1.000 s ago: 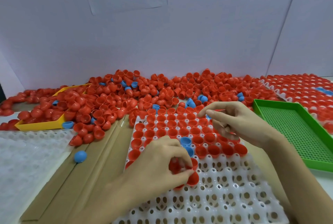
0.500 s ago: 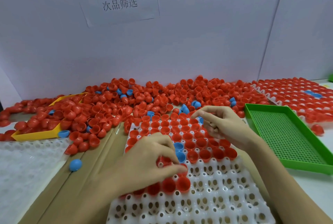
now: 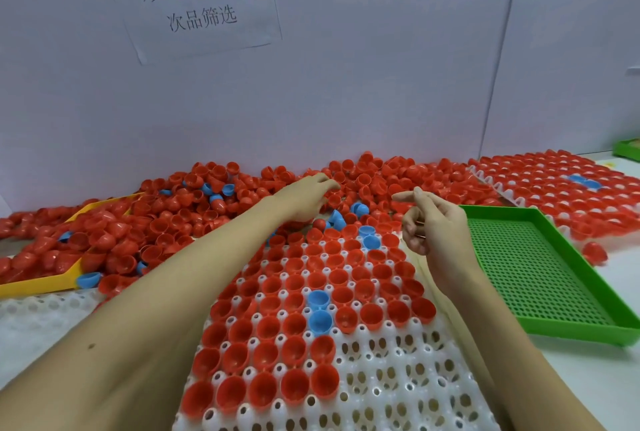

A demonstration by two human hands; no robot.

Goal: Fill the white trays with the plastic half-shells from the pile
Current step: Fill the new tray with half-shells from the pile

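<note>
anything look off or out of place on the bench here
A few strays. One red half-shell lies alone on the table right of the green tray, away from the pile. Shells also spill over the yellow tray at left. A few blue shells sit among the red ones in the white tray.

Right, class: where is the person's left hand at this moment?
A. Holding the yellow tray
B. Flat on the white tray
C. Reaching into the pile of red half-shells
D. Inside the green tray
C: the left hand stretches past the white tray onto the pile of red half-shells.
</note>
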